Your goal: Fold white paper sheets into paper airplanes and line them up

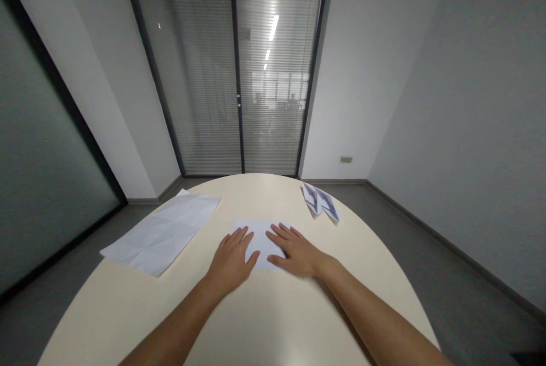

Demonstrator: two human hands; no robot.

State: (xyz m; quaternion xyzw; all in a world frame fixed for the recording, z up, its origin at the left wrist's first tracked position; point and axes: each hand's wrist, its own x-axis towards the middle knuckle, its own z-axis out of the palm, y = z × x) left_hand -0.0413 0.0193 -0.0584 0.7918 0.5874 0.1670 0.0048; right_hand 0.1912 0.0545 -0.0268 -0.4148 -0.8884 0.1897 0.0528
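Note:
A small white sheet of paper (261, 245) lies flat on the round cream table (273, 315), between and under my hands. My left hand (231, 258) rests over its left part, palm down, fingers spread. On its right part lies my right hand (296, 251), also palm down with the fingers apart. Both hands touch the paper and grip nothing. The hands hide the sheet's left and right portions.
A larger creased white sheet (170, 229) lies at the table's left, reaching its edge. Near the far right edge stands a folded paper piece (319, 202). Beyond the table are a glass door with blinds (213, 70) and grey walls.

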